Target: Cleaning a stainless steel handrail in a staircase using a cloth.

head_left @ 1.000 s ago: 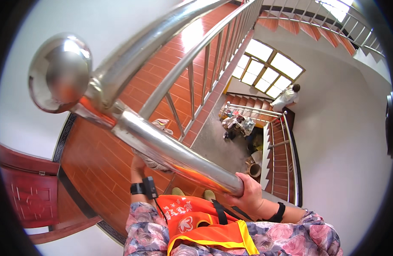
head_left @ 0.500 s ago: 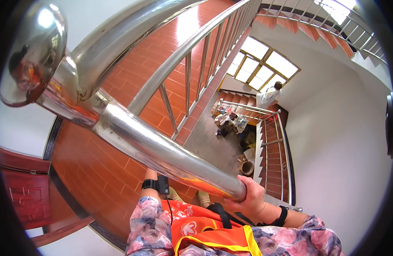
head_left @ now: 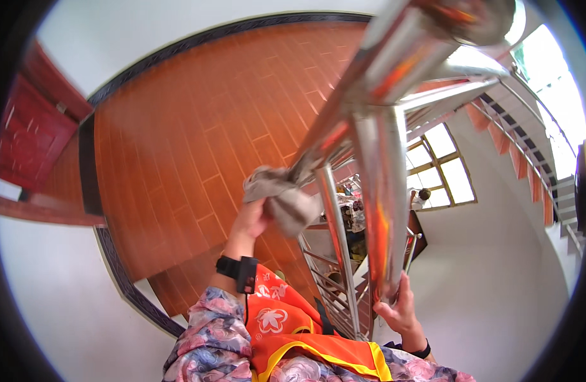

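Observation:
A crumpled grey-brown cloth (head_left: 283,198) is bunched in my left hand (head_left: 251,219), whose fingers close round it. The cloth presses against the side of a thick stainless steel railing post (head_left: 325,127), and is a little blurred. My right hand (head_left: 400,311) is at the near end of the shiny handrail (head_left: 383,235). Its thumb lies across the tube and its index finger runs up along the side; the other fingers are partly hidden. A round metal knob (head_left: 477,19) tops the post, close to me and blurred.
Thinner metal bars (head_left: 339,242) stand below the handrail, beside an open stairwell. Red-brown tiled floor (head_left: 210,140) spreads to my left, up to a dark red door (head_left: 35,130). Another person (head_left: 420,198) is lower down by a window (head_left: 440,167). Curved stairs (head_left: 509,149) rise at right.
The view has swung round the railing. My left hand, hidden behind the rail before, now shows with the cloth against the post. My right hand's grip on the rail looks looser.

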`<act>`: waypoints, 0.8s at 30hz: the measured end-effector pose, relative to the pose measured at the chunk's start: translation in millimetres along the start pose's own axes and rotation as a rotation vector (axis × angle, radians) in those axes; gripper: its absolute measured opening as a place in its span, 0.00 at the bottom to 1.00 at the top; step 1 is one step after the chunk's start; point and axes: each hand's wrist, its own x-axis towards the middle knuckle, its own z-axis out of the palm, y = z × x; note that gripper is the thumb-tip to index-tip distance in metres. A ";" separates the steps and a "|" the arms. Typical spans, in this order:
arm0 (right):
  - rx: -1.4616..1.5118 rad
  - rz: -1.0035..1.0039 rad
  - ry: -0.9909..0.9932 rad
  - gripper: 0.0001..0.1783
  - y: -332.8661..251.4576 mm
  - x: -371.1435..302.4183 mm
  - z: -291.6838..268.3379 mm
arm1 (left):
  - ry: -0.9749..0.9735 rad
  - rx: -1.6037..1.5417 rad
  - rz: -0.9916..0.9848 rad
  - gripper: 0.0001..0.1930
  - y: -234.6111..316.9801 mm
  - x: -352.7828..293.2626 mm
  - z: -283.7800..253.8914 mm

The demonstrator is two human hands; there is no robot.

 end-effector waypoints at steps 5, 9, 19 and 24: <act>-0.090 -0.046 0.084 0.51 18.6 -3.8 -2.7 | 0.319 0.137 0.140 0.27 -26.8 28.0 54.5; 0.276 0.091 0.346 0.51 -1.3 -7.9 11.0 | 0.561 0.136 -0.078 0.34 -55.7 76.7 8.2; -0.295 -0.286 0.135 0.36 34.6 -50.4 -50.1 | 0.568 0.451 -0.260 0.20 -244.7 174.4 -259.5; -0.584 -0.321 -0.193 0.32 36.7 -45.4 -77.8 | 0.774 0.614 -0.365 0.39 -244.8 170.0 -353.7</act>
